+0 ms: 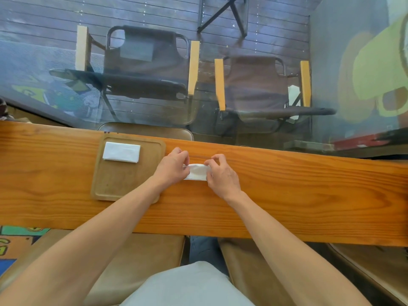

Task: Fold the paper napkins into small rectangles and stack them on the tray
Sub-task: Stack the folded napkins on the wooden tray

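Two bare hands meet over a white paper napkin [196, 172] that lies on the long wooden counter [287, 191], just to the right of a wooden tray [123, 184]. The left hand [173, 166] covers the napkin's left end, its fingers curled down and pinching that edge; the right hand [221, 175] does the same at the right end, thumb and fingertips closed on the paper, so that only the napkin's middle strip shows between them. The napkin's top edge looks lifted and rolled over, partway through a fold, while its lower edge rests on the wood. On the tray, toward its far left corner, sits a folded napkin [121, 152], a flat white rectangle lying well apart from both hands; whether it is one napkin or several stacked cannot be told from here. The left forearm crosses the tray's near right corner. Beyond the counter a glass pane gives onto two folding chairs [145, 62] with pale wooden armrests on a dark plank deck. Below the counter's near edge are brown padded seats [136, 261].
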